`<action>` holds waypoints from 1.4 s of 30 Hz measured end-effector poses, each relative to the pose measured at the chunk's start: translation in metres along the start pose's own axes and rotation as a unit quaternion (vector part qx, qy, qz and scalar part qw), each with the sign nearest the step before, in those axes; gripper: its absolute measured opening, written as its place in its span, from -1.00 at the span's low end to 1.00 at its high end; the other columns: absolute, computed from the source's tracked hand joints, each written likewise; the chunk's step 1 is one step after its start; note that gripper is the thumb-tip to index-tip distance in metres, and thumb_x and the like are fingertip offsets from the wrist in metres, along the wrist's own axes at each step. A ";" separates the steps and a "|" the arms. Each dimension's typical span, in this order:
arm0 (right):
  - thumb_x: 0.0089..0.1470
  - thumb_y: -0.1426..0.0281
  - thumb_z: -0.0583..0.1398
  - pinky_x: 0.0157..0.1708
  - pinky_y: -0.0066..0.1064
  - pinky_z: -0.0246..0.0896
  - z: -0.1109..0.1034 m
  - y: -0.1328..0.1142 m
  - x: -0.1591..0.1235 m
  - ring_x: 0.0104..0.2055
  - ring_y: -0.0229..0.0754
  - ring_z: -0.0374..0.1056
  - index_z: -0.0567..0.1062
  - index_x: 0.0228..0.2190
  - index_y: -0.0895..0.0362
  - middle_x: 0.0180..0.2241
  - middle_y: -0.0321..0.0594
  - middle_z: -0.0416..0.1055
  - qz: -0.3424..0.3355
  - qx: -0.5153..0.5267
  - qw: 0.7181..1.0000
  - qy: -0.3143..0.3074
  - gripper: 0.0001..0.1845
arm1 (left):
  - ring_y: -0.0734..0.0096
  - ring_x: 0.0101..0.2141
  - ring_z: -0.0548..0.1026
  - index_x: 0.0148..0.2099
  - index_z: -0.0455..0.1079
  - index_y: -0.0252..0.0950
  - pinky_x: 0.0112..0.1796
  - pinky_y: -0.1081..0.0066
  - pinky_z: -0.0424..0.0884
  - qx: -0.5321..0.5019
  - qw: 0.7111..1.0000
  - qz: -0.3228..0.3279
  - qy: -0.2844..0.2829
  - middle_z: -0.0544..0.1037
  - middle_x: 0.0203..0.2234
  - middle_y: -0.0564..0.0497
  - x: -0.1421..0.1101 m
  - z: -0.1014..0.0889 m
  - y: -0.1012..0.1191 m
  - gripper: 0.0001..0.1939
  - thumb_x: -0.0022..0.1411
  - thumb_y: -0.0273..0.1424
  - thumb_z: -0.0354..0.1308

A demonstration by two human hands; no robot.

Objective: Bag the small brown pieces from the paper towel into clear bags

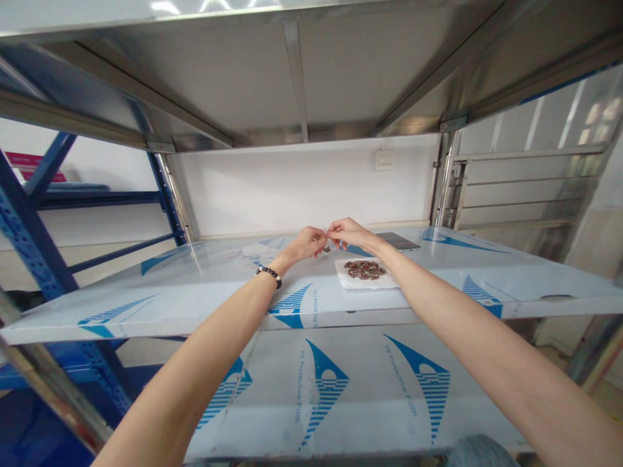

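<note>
And here we are over the film-covered shelf (pixel 219 288), the left hand (pixel 307 242) and right hand (pixel 348 231) coming fingertip to fingertip, too small in view to say whether they touch. Fingers on both sides are curled in, tips almost together, pinch-style; a small dark piece (pixel 327 250) shows just below them, though I cannot tell which hand, if either, has hold of it. Down nearer the wearer, between the forearms, a pile of small brown pieces (pixel 364 270) sits on a white square sheet (pixel 350 283), with a dark flat slab (pixel 396 241) lying beyond the right wrist. Fine fingertip work, this: a light pinch suits it, one hand steadying while the other does the finer moving. Good form would keep both wrists low, perhaps resting on the shelf for steadiness, and that right forearm well above the loose pile, where a brush could scatter pieces.
</note>
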State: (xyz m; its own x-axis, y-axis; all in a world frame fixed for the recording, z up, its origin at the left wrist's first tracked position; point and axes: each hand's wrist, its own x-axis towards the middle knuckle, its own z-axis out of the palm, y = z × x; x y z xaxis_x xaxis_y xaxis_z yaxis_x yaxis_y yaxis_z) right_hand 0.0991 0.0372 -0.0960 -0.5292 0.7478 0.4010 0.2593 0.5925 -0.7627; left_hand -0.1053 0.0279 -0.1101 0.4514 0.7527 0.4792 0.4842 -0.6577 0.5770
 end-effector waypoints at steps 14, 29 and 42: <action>0.01 0.50 0.21 -0.42 -0.39 0.02 0.005 -0.001 0.005 -0.48 -0.26 0.22 0.44 -0.52 0.15 -0.56 -0.35 0.32 -0.039 -0.172 0.982 0.067 -0.90 | 0.50 -0.61 0.20 -0.63 0.27 -0.26 -0.49 0.39 0.04 0.116 0.990 0.002 0.079 0.26 -0.77 0.11 0.000 -0.003 0.008 -0.67 0.16 -0.36 0.17; -0.02 0.59 0.21 -0.23 -0.35 0.16 0.006 0.011 0.012 -0.28 -0.13 0.32 0.40 -0.04 0.09 -0.28 -0.27 0.40 -0.085 -0.200 0.965 0.144 -0.54 | 0.54 -0.65 0.28 -0.60 0.35 -0.31 -0.53 0.47 0.11 0.049 0.992 0.004 0.113 0.39 -0.73 0.06 0.005 0.002 0.007 -0.70 0.17 -0.38 0.18; 0.10 0.56 0.27 -0.56 -0.45 0.12 0.012 -0.005 0.002 -0.57 -0.25 0.37 0.44 -0.20 0.10 -0.44 -0.26 0.51 0.025 -0.113 0.986 0.116 -0.77 | 0.55 -0.64 0.23 -0.59 0.32 -0.29 -0.52 0.45 0.09 0.015 0.992 0.019 0.128 0.34 -0.74 0.10 -0.003 0.003 0.029 -0.67 0.20 -0.32 0.16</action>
State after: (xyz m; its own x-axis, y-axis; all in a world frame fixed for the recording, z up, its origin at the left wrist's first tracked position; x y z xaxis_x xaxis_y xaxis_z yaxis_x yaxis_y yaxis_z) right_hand 0.0869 0.0328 -0.0976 -0.3184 0.8108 0.4911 0.4681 0.5850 -0.6623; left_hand -0.0901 0.0067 -0.0964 0.2668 0.7076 0.6543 0.4950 -0.6831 0.5369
